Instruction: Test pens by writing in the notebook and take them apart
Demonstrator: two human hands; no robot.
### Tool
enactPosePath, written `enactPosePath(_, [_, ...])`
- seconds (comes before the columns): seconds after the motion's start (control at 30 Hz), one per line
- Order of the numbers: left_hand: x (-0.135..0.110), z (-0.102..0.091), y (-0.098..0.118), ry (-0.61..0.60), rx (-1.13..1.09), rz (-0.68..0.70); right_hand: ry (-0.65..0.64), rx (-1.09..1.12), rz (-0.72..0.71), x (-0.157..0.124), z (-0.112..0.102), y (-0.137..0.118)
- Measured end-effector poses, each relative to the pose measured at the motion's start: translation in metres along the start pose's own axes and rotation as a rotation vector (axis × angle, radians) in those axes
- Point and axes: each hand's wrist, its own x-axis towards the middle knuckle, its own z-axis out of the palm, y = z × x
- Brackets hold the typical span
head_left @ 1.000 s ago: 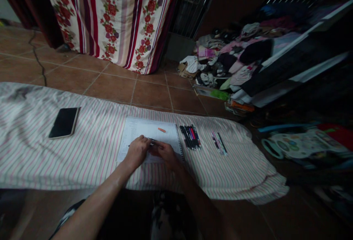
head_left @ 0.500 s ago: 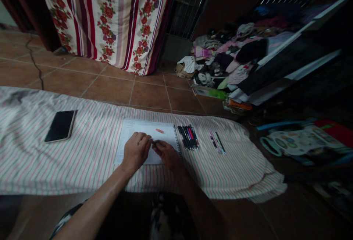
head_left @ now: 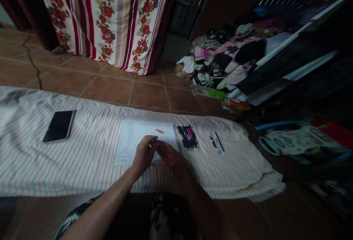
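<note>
A spiral notebook (head_left: 125, 140) with writing on its page lies on the striped cloth, under both hands. My left hand (head_left: 144, 151) is closed above the page, fingertips pinched around a small dark thing too tiny to name. Touching it at the fingertips, my right hand (head_left: 168, 154) is also closed; whatever its fingers hold is hidden. Just beyond the hands, a short orange stick-like piece (head_left: 159, 131) rests on the page. To the right of the spiral binding, several pens (head_left: 189, 137) lie side by side. Farther right sits a smaller group of slim pens or pencils (head_left: 216, 142).
A dark-screened tablet (head_left: 59, 126) lies at the left on the striped cloth (head_left: 93, 151). Beyond is a tiled floor (head_left: 107, 85) with a cable (head_left: 34, 65) and a floral curtain (head_left: 118, 23). A heap of clothes (head_left: 220, 56) lies at the back right.
My left hand has shifted right and turned, uncovering more of the page's left side. Its fingers now meet my right hand's. The orange piece and pens have stayed put.
</note>
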Motion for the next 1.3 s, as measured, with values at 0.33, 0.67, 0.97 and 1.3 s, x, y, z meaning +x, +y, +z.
enactPosePath(0.33, [0.010,0.002,-0.012,0.017,0.080,-0.063,-0.130,0.320,0.155,0.000,0.004,-0.006])
enactPosePath(0.67, [0.010,-0.002,-0.009,-0.049,0.117,-0.002,-0.139,0.387,0.161,-0.004,0.000,-0.004])
enactPosePath(0.97, [0.008,0.000,-0.010,-0.092,0.172,0.023,-0.138,0.370,0.168,-0.004,0.002,-0.005])
enactPosePath(1.3, [0.010,-0.007,-0.016,-0.105,0.196,-0.044,-0.150,0.308,0.167,-0.004,0.005,-0.006])
